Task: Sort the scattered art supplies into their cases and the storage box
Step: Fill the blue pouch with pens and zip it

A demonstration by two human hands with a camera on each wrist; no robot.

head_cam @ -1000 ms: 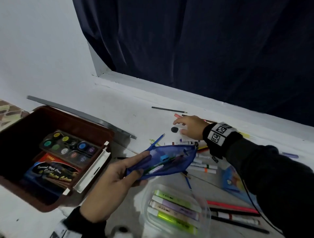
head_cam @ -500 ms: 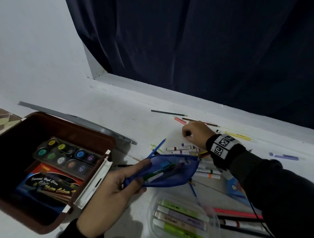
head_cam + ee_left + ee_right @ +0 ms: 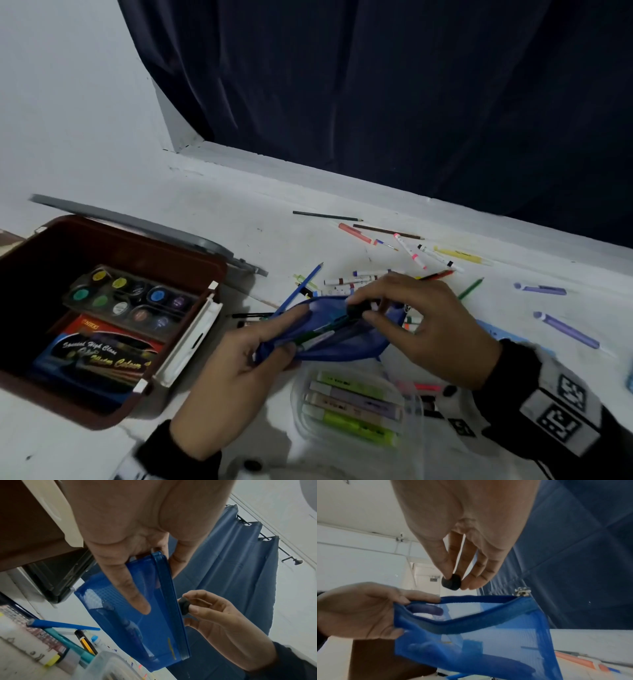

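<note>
Lifted, one black eraser [image 3: 451, 581] tops one pouch [image 3: 488, 642].

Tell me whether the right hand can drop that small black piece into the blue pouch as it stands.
Probably yes. The right hand pinches the small black piece just above the blue pouch, whose mouth the left hand holds open; nothing lies between.

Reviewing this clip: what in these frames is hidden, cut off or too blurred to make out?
- Small black object pinched by the right hand: too small and dark in every view to identify.
- Contents of the blue mesh pouch, held by the left hand: blurred through the mesh in both wrist views.
- Brown storage box: left side cut off by the head view's edge.
- Clear case of highlighters: labels blurred, head view.
</note>
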